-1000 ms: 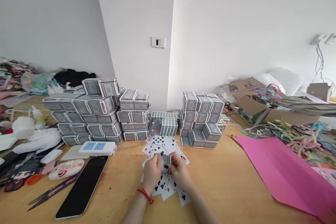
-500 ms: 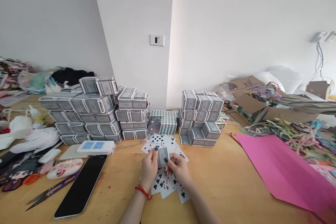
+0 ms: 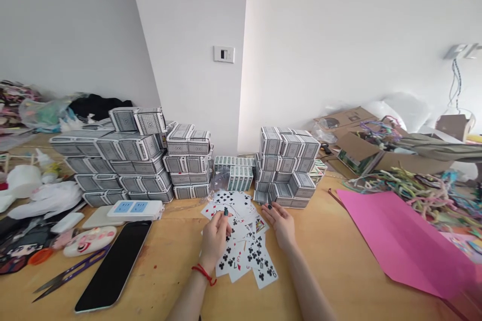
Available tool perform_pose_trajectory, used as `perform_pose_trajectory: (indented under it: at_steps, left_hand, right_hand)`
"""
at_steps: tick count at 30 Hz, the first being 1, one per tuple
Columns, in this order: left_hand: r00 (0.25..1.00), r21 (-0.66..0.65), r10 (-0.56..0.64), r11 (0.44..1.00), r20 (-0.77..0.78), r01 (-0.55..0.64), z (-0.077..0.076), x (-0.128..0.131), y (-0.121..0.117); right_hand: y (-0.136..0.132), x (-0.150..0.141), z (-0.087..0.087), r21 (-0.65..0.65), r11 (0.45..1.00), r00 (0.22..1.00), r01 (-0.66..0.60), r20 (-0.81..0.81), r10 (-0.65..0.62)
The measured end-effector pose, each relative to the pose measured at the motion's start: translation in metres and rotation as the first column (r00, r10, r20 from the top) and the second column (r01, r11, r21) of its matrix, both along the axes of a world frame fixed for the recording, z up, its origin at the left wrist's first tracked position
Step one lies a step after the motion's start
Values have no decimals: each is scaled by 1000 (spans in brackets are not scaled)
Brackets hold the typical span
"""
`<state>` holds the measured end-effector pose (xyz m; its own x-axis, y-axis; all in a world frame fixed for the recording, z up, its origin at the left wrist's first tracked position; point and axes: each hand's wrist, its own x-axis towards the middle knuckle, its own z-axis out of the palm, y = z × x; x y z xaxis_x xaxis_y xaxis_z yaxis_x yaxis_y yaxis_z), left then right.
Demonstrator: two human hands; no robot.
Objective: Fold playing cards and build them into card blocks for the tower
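My left hand point(image 3: 216, 234) is over the left side of the spread playing cards point(image 3: 238, 256), its thumb and fingers closed together. What it pinches, if anything, cannot be made out. My right hand point(image 3: 280, 223) is open beside the spread, fingers stretched toward the foot of the right stack of grey-patterned card blocks point(image 3: 288, 160). Its fingertips are close to a low grey piece point(image 3: 261, 196) at that stack's left corner; whether they touch it I cannot tell. The spread cards lie face up, overlapping, clubs and diamonds among them.
Grey-patterned blocks are piled high at the left point(image 3: 130, 148) and centre left point(image 3: 188, 163). Green-patterned blocks point(image 3: 240, 178) stand between the stacks. A phone point(image 3: 115, 266), scissors point(image 3: 71, 273) and a white box point(image 3: 135, 209) lie left. Pink paper point(image 3: 402, 241) and coloured yarn point(image 3: 414, 188) lie right.
The grey-backed card piece held between both hands is no longer seen between them. My right hand has moved right and opened toward the stack. My left hand has stayed over the cards.
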<state>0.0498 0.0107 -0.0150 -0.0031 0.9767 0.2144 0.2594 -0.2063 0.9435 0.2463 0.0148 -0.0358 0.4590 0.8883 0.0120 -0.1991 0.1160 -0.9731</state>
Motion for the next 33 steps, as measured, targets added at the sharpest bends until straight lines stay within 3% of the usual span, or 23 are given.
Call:
perform_pose_trajectory:
  at_steps: [3, 5, 6, 8, 10, 13, 23, 29, 33]
  left_hand:
    - [1000, 6, 1, 1000, -18, -1, 0, 0, 0]
    - [999, 5, -3, 1000, -37, 3, 0, 0, 0]
    - [999, 2, -7, 1000, -48, 7, 0, 0, -1]
    - [997, -2, -19, 1000, -70, 19, 1, 0, -1]
    - [995, -5, -32, 999, -90, 32, 1, 1, -1]
    - [993, -10, -40, 999, -107, 39, 0, 0, -2]
    - [993, -9, -42, 999, -106, 42, -2, 0, -2]
    - [993, 31, -6, 999, -114, 10, 1, 1, -3]
    - [980, 119, 141, 985, -138, -125, 4, -7, -1]
  right_hand:
    - [-3, -6, 0, -8, 998, 974, 56, 219, -53]
    - [-5, -11, 2, 19, 1000, 919, 7, 393, -14]
    - [-7, -13, 3, 28, 998, 853, -49, 521, 28]
    - [-8, -17, 6, -16, 984, 633, -176, 764, 126]
    - [-8, -21, 6, -118, 966, 430, -229, 878, 209]
    - [-8, -23, 2, -222, 959, 296, -177, 917, 267]
    - [-2, -17, -12, -213, 976, 286, -48, 933, 218]
    - [-4, -13, -5, -92, 992, 413, -84, 903, 119]
    - [-10, -20, 5, -6, 986, 485, -169, 870, 88]
